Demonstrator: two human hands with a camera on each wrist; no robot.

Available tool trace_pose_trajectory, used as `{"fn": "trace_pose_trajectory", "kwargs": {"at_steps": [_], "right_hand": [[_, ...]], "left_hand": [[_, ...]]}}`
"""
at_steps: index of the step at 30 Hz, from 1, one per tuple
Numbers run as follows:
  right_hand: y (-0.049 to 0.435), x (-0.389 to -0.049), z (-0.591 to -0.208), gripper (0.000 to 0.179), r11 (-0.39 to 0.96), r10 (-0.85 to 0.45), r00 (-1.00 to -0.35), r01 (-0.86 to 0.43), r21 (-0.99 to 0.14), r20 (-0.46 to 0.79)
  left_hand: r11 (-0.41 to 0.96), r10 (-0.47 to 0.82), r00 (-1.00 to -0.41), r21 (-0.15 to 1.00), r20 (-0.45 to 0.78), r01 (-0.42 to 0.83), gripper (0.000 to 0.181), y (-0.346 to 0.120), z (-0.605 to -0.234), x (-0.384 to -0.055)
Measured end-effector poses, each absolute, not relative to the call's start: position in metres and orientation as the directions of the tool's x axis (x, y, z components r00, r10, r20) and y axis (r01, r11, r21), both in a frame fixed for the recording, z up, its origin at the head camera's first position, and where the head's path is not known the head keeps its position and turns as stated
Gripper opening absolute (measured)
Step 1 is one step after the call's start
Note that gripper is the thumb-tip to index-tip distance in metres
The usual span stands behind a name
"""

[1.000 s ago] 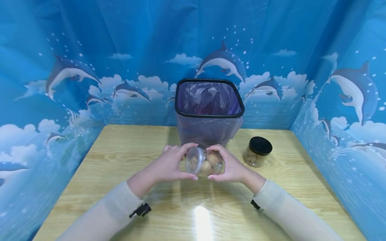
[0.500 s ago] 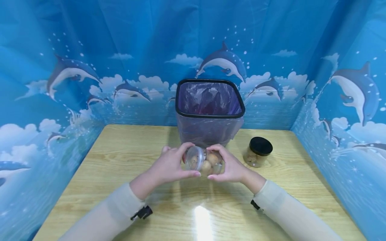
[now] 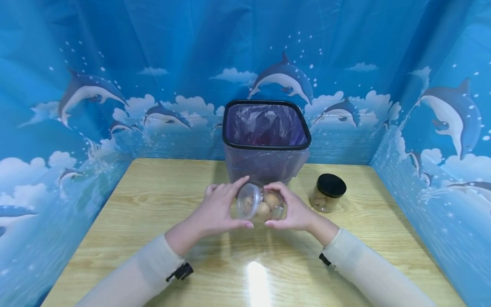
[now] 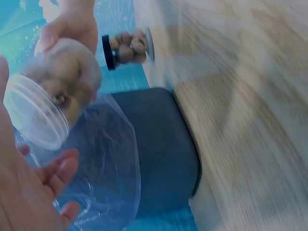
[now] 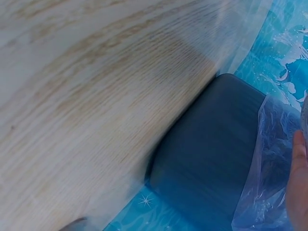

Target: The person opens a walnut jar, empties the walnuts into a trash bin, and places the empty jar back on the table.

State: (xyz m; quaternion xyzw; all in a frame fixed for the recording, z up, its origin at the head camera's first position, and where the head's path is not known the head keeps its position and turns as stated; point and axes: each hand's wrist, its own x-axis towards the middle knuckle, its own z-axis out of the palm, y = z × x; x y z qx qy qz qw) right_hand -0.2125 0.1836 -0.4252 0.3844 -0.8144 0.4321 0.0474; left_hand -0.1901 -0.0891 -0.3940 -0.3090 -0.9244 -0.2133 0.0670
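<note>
A clear plastic jar [image 3: 264,209] of round, tan-brown pieces lies on its side in the air, close in front of the bin. Its clear screw lid [image 4: 36,110] faces left. My right hand [image 3: 294,212] grips the base end of the jar between thumb and fingers. Around the lid end, my left hand [image 3: 215,209] has its thumb and forefinger spread wide; in the left wrist view its loosely bent fingers [image 4: 60,175] stand beside the lid, apart from it. The right wrist view catches only part of my right hand [image 5: 298,192] at its right edge.
A square bin [image 3: 266,148] with a black rim and a purple plastic liner stands at the back middle of the wooden table [image 3: 165,183]. To its right is another jar [image 3: 324,200] with a black lid and similar pieces. A blue dolphin-print curtain [image 3: 184,64] surrounds the table.
My left hand has loosened from the lid, its forefinger lifting up and away. The right hand and the jar have stayed almost where they were.
</note>
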Motion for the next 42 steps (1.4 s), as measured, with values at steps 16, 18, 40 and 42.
{"fn": "trace_pose_trajectory", "kwargs": {"at_steps": [16,18,40,42], "right_hand": [[0.185,-0.215,-0.433,0.092,0.326,-0.595,-0.707,-0.648,-0.688,0.383],[0.185,-0.214,-0.433,0.094,0.323,-0.596,-0.702,-0.653,-0.685,0.389],[0.184,-0.214,-0.435,0.087,0.326,-0.605,-0.686,-0.676,-0.660,0.404],[0.184,-0.214,-0.435,0.087,0.326,-0.604,-0.686,-0.678,-0.659,0.407]], "left_hand": [[0.556,0.726,-0.556,0.130,0.405,0.821,0.109,-0.101,-0.397,-0.205],[0.561,0.729,-0.562,0.128,0.392,0.818,0.108,-0.102,-0.397,-0.206],[0.656,0.652,-0.696,0.237,0.301,0.716,0.105,-0.097,-0.393,-0.203],[0.669,0.638,-0.716,0.256,0.284,0.698,0.104,-0.096,-0.392,-0.202]]}}
